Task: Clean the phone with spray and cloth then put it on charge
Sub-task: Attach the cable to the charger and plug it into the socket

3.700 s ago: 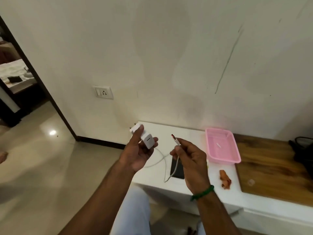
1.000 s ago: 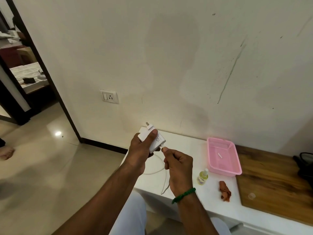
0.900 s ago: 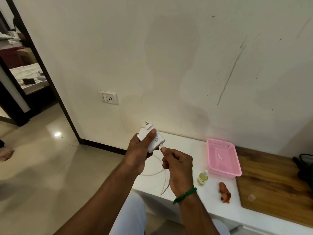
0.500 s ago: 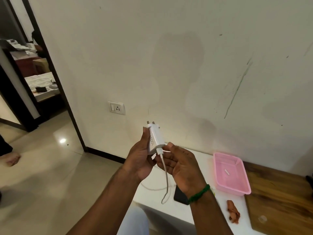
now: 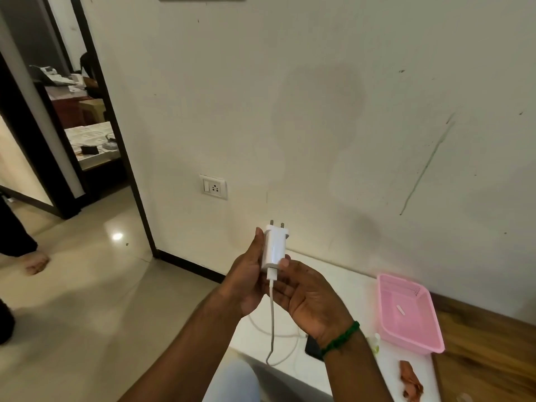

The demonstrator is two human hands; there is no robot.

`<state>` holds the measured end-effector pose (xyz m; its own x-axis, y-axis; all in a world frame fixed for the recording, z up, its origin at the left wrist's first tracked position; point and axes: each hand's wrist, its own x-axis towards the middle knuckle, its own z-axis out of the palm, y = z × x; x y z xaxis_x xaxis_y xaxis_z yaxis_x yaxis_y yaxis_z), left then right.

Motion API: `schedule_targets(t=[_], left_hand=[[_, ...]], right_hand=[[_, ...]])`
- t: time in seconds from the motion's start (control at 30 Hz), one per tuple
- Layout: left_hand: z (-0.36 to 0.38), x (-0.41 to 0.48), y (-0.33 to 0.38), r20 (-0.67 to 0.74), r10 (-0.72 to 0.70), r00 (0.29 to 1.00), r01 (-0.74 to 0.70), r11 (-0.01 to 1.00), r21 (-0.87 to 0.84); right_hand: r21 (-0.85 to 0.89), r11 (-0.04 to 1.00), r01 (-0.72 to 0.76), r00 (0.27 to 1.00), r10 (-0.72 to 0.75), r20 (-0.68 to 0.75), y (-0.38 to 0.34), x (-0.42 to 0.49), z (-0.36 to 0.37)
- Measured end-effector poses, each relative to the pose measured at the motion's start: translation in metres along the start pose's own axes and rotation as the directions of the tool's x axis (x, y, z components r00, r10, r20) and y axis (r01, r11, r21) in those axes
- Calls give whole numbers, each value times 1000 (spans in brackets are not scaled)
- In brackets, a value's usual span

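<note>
My left hand (image 5: 246,278) grips a white charger plug (image 5: 274,246), held upright with its two pins pointing up. A white cable (image 5: 271,317) is plugged into its bottom and hangs down over the white table (image 5: 342,274). My right hand (image 5: 310,297) is open, palm up, just below and right of the plug, fingertips touching its lower end. A corner of the dark phone (image 5: 311,348) shows on the table beneath my right wrist. The spray bottle (image 5: 376,342) is mostly hidden behind my wrist. The brown cloth (image 5: 410,382) lies crumpled on the table.
A wall socket with switch (image 5: 214,187) sits on the wall up and left of the plug. A pink basket (image 5: 406,314) stands on the table, a wooden surface (image 5: 493,352) to its right. A doorway (image 5: 72,126) opens at left; a person's foot (image 5: 36,262) is on the floor.
The cable end went into the charger plug. My right hand let go of the cable and opened. The plug now stands upright and higher, and my view has shifted toward the wall socket.
</note>
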<state>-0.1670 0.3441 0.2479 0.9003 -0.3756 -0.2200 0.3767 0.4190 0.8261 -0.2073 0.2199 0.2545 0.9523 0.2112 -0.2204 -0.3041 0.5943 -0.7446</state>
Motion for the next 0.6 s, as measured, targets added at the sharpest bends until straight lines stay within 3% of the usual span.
schedule_targets(t=[0.13,0.3,0.37,0.5,0.6], left_hand=[[-5,-1,-3,-37,60,997,-56,992,115],[-9,-9,-6,-138,314,940,-249,902,353],[-19,-15,-8,-116,428,896,-323,809,491],[-23,-22,-5,1,604,797,-375,493,785],[-23,-17,1,-52,722,690,-338,385,859]], right_hand=[[-59,998,6,998,-9,-62,3,4,3],[-106,993,43,993,-54,-107,5,12,6],[-112,992,61,992,-72,-100,4,15,8],[-139,986,94,993,-103,-59,3,25,16],[-164,979,118,991,-127,-43,6,34,25]])
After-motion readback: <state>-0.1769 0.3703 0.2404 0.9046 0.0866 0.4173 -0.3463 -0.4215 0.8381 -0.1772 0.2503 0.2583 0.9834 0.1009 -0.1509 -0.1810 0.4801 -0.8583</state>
